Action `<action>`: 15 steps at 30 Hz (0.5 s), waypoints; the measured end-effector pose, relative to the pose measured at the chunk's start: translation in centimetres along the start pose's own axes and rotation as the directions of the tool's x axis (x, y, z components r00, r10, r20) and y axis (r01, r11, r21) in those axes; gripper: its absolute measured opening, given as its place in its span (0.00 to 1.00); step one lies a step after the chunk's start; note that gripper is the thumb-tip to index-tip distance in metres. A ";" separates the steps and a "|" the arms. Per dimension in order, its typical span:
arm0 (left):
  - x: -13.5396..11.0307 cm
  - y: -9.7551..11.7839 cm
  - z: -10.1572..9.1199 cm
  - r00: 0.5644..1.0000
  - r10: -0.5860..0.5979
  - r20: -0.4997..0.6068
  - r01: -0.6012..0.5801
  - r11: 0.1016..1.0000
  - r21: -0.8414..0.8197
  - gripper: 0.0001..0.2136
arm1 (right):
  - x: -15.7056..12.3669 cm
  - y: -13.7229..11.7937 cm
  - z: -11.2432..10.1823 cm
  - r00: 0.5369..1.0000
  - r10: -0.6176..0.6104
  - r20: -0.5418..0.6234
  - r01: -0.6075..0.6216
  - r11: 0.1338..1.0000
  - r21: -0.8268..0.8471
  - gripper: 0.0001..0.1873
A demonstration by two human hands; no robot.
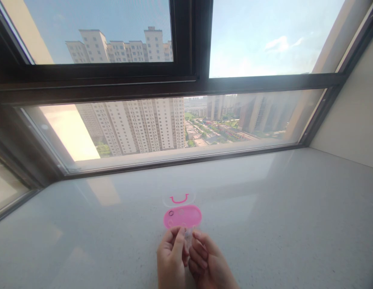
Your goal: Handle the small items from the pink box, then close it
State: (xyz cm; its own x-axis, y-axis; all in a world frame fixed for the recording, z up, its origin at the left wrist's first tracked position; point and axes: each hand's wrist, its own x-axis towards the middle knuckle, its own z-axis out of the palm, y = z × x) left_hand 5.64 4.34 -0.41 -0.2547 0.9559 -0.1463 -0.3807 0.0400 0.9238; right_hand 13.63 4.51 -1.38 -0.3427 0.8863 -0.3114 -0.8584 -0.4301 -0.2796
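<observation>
My left hand [172, 252] and my right hand [209, 260] are close together at the bottom centre, fingers pinched. Between the fingertips is a small, clear, plastic-looking piece [188, 237], largely covered by the fingers; its exact kind does not show. Just beyond the fingertips lies a pink oval tray [194, 216], its near edge partly behind my hands. Inside it are a small dark ring [171, 213] and a few pale, see-through loops too faint to make out well. Behind the tray rests a clear lid with a curved pink handle [179, 200].
Everything lies on a glossy, pale speckled windowsill [92, 237]. A dark window frame [120, 89] borders its far side, with tall buildings outside. On the right a white wall [355, 108] meets the sill.
</observation>
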 end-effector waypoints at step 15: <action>-0.3 0.4 0.2 1.000 -0.009 -0.021 0.009 1.000 0.001 0.21 | 0.0 0.1 0.1 1.000 0.006 0.011 -0.006 1.000 0.013 0.25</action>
State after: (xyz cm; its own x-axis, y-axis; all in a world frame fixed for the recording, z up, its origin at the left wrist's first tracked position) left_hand 5.78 4.18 0.09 -0.2695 0.9493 -0.1621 -0.3819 0.0491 0.9229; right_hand 13.48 4.47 -1.35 -0.3516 0.8856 -0.3034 -0.8611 -0.4331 -0.2662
